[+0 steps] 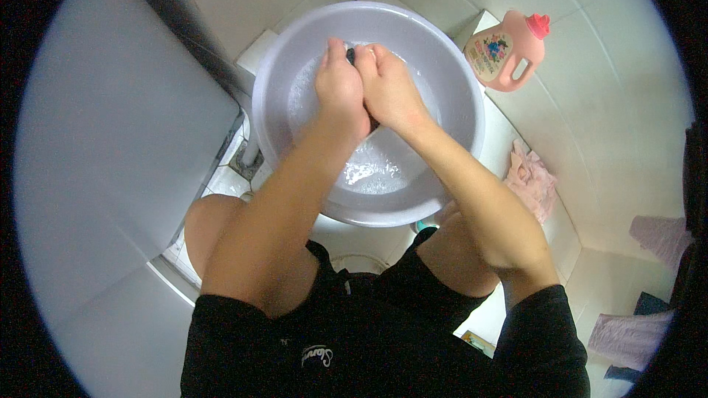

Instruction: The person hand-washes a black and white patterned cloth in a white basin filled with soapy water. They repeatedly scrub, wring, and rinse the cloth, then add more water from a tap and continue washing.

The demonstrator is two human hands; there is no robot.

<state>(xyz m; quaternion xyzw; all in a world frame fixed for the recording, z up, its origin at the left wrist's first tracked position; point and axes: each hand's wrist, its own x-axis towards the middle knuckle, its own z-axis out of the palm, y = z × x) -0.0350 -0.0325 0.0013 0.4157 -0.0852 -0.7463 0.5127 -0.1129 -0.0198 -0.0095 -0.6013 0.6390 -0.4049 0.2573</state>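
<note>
My left hand (338, 84) and my right hand (389, 84) are pressed together over a large pale lavender plastic basin (457, 97). Between them they squeeze a small dark item (350, 56), probably cloth. Only bits of it show, at the fingers and near the wrists; the palms hide the rest. Sudsy water (369, 170) lies in the bottom of the basin, with foam around its edge and light glinting off its surface.
Right of the basin stands a pink detergent bottle (506, 52) with a red cap, beside the tiled wall. A crumpled pink cloth (531, 179) lies lower right. A grey panel (121, 110) rises on the left, near a grey pipe and a floor drain (246, 160). Towels (630, 337) hang at far right.
</note>
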